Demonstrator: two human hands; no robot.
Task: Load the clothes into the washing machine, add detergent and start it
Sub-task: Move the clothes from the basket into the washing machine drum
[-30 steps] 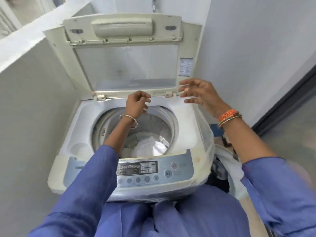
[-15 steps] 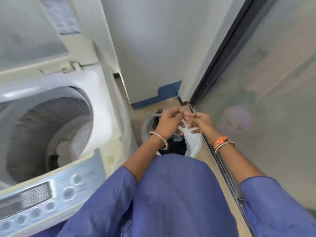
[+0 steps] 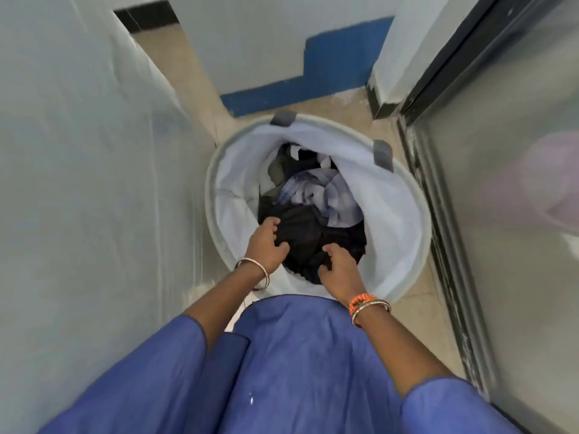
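Observation:
A round white laundry basket (image 3: 404, 220) stands on the floor right of the washing machine's plastic-covered side (image 3: 94, 183). It holds several clothes: a black garment (image 3: 305, 233) at the front and a pale checked garment (image 3: 322, 195) behind it. My left hand (image 3: 266, 242) grips the black garment's left side. On the garment's right side, my right hand (image 3: 340, 267) grips the cloth with curled fingers. The machine's drum and panel are out of view.
A frosted glass door (image 3: 501, 183) in a dark frame runs along the right. The wall (image 3: 282, 42) behind has a blue skirting (image 3: 332, 73). The tan floor (image 3: 175, 67) leaves only a narrow gap around the basket. My blue clothing fills the lower view.
My view swung from the open machine down to the basket. Both hands dropped from the basket's rim into it and took hold of the black garment.

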